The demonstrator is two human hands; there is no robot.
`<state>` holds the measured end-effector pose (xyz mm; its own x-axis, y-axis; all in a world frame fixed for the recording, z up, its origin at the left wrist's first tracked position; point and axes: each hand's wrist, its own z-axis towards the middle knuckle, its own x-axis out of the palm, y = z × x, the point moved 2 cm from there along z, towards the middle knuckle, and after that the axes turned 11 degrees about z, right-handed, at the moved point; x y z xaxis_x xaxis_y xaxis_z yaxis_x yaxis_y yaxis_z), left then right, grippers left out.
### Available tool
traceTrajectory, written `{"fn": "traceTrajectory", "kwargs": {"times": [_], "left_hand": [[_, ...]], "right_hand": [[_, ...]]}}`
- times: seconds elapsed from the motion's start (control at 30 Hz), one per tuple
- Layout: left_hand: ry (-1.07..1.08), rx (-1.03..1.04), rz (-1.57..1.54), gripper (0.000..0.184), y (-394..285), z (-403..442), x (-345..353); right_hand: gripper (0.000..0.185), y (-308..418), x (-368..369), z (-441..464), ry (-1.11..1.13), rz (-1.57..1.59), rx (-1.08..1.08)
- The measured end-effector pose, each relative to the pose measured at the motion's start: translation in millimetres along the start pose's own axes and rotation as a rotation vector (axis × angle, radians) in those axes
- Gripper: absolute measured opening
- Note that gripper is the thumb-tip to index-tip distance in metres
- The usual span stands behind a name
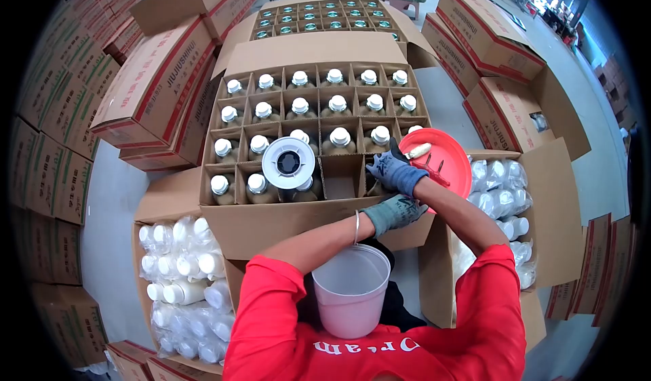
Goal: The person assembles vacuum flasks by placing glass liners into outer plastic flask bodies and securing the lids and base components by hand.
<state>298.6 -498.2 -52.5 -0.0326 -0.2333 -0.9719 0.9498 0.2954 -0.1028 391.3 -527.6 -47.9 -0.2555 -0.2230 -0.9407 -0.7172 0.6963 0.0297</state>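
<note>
A divided carton point(312, 211) holds rows of bottles with white caps point(338, 103). One front compartment point(341, 177) has no bottle in it. My right hand point(395, 171), in a grey-blue glove, reaches into the front-right compartment with fingers bent over its edge; what they grip is hidden. Below it, my left hand point(395, 214), gloved in grey-green, lies at the carton's front wall, its fingertips partly hidden. A white round funnel-like piece point(289, 163) stands over the front-left bottles. At the right, a red plate point(456, 152) carries a whitish item point(418, 150) and red-handled tools point(434, 171).
A pale bucket point(351, 289) stands before my body. Open boxes of wrapped white bottles are at the left point(186, 266) and right point(502, 184). Another divided carton point(319, 18) sits behind. Stacked cartons point(156, 83) line the left; more cartons point(488, 35) are at the right.
</note>
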Motion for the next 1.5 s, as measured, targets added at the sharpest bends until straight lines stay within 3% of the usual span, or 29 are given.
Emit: {"fn": "traceTrajectory", "kwargs": {"times": [0.07, 0.1, 0.17, 0.23, 0.3, 0.37, 0.4, 0.5, 0.57, 0.6, 0.67, 0.7, 0.77, 0.87, 0.97, 1.0, 1.1, 1.17, 1.2, 1.27, 1.3, 1.37, 1.43, 1.5], "left_hand": [[-0.047, 0.037, 0.496, 0.035, 14.7, 6.1, 29.5], [-0.163, 0.081, 0.927, 0.031, 16.6, 5.6, 50.6], [-0.219, 0.065, 0.95, 0.025, 13.5, 1.2, 51.0], [-0.093, -0.058, 0.153, 0.019, 8.1, -1.9, 0.7], [-0.049, -0.141, 0.201, 0.016, 2.4, -7.0, -25.6], [-0.055, -0.138, 0.214, 0.021, 7.8, -18.1, -12.2], [0.05, -0.162, 0.192, 0.025, 10.8, -20.5, -17.8], [-0.365, -0.221, -0.086, 0.035, 23.8, -49.5, -54.0], [-0.103, -0.774, -0.829, 0.056, 13.5, -85.8, -154.1], [-0.348, -0.652, -1.024, 0.066, 33.7, -117.9, -129.3], [-0.763, -0.607, -1.413, 0.082, 30.1, -158.5, -135.8], [-0.854, -0.623, -1.413, 0.078, 15.4, -165.5, -157.3], [-1.035, -0.648, -1.396, 0.071, -14.9, -179.9, -199.7], [-1.109, -0.819, -1.362, 0.073, -17.1, -218.9, -215.8], [-0.895, -0.86, -1.026, 0.069, -28.5, -244.9, -246.3], [-0.802, -0.861, -1.015, 0.071, -34.0, -251.1, -248.7], [-0.656, -0.781, -1.019, 0.08, -47.8, -271.1, -226.7], [-0.549, -0.927, -0.97, 0.084, -71.2, -292.0, -201.6], [-0.67, -1.004, -1.072, 0.082, -92.6, -302.7, -186.4], [-0.629, -1.219, -0.824, 0.069, -132.9, -325.9, -165.9], [-0.601, -1.217, -0.724, 0.063, -152.5, -339.8, -145.7], [-0.548, -1.217, -0.519, 0.052, -191.4, -367.6, -105.3], [-0.444, -1.193, -0.459, 0.052, -226.6, -392.3, -61.3], [-0.419, -1.293, -0.696, 0.056, -249.2, -423.3, -13.7]], "right_hand": [[0.038, 9.5, -32.0, -14.2, -0.091, -0.037, -0.022], [0.037, 25.9, -61.2, -28.3, -0.13, -0.048, -0.032], [0.046, 38.7, -95.6, -36.6, -0.217, -0.016, -0.053], [0.05, 45.3, -133.9, -53.5, -0.426, 0.053, -0.082], [0.055, 45.6, -182.6, -76.8, -0.524, 0.167, -0.081], [0.057, 43.1, -207.8, -99.5, -0.79, 0.331, -0.099], [0.056, 41.1, -216.2, -108.9, -0.881, 0.381, -0.123], [0.052, 38.0, -222.9, -133.3, -1.128, 0.75, -0.161], [0.047, 36.0, -209.2, -149.5, -1.245, 0.984, -0.107], [0.045, 36.3, -198.4, -156.1, -1.214, 1.069, -0.071], [0.044, 52.0, -176.0, -156.8, -1.118, 1.457, -0.07], [0.044, 60.2, -164.5, -157.4, -1.079, 1.647, -0.054], [0.049, 98.8, -141.6, -144.8, -1.127, 1.533, -0.114], [0.06, 148.8, -104.6, -137.7, -1.09, 1.149, -0.253], [0.044, 175.7, -95.1, -151.1, -0.734, 1.153, -0.485], [0.043, 175.6, -90.9, -157.9, -0.706, 1.092, -0.427], [0.051, 177.2, -54.0, -178.6, -0.696, 1.302, -0.14], [0.067, 196.0, -14.8, -205.4, -0.612, 1.388, -0.09], [0.075, 210.6, 8.2, -222.2, -0.553, 1.483, -0.061], [0.087, 241.9, 49.2, -257.6, -0.527, 1.33, -0.016], [0.093, 256.6, 65.5, -268.7, -0.51, 1.256, 0.007], [0.105, 283.8, 96.7, -275.5, -0.454, 1.485, 0.123], [0.104, 278.5, 39.3, -263.4, -0.372, 1.618, 0.11], [0.097, 260.2, 4.1, -235.9, -0.252, 1.404, -0.043]]}}
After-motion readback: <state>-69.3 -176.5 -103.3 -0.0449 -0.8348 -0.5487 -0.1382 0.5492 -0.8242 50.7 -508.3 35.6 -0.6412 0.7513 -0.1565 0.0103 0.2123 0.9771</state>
